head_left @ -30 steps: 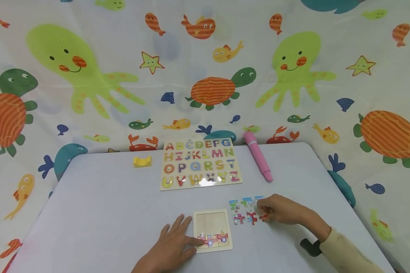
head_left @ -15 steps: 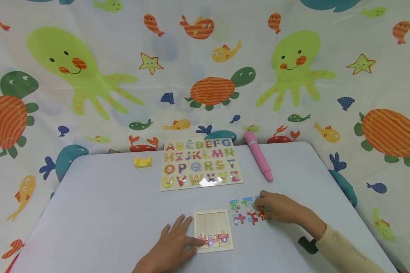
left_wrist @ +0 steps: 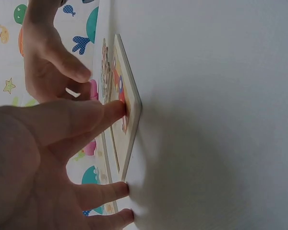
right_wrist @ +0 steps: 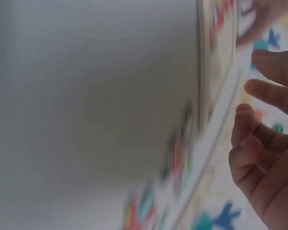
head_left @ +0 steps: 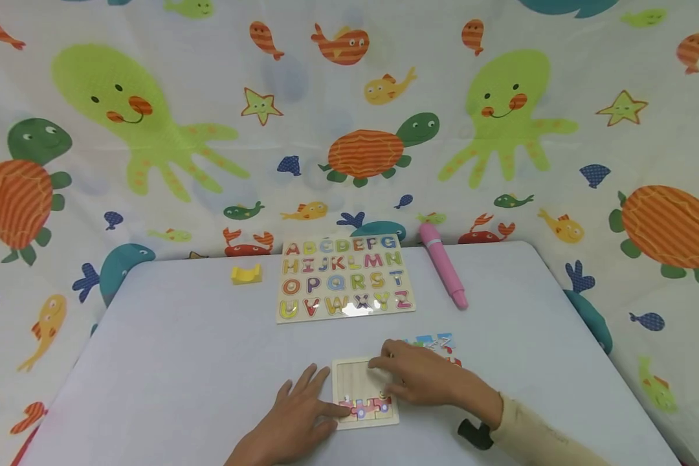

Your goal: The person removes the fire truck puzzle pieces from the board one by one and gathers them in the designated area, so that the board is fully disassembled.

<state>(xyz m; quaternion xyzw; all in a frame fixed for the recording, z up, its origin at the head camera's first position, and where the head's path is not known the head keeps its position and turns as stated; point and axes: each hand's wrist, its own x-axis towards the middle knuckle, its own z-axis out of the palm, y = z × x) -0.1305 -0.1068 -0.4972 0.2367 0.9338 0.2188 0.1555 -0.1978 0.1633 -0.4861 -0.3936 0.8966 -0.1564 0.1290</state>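
A small square wooden puzzle tray [head_left: 351, 375] lies on the white table, with pink-red vehicle pieces [head_left: 368, 408] fitted along its near side. My left hand [head_left: 296, 413] is spread out at the tray's left, and its index fingertip rests on the leftmost fitted piece; the left wrist view shows this too. Over the tray's right edge hovers my right hand [head_left: 428, 375], fingers loosely bent. In the right wrist view the thumb and index finger [right_wrist: 271, 93] stand apart, with nothing showing between them. Loose jigsaw pieces [head_left: 444, 339] lie right of the tray, partly hidden by that hand.
Behind the tray lies an alphabet puzzle board [head_left: 345, 275]. A yellow block [head_left: 246, 275] is at its left and a pink marker-shaped stick [head_left: 444, 266] at its right. A cloth printed with sea animals [head_left: 361, 152] hangs along the table's back edge.
My right hand has moved left from the loose pieces to the tray's right edge. My left hand keeps its place with the fingertip on the fitted piece.
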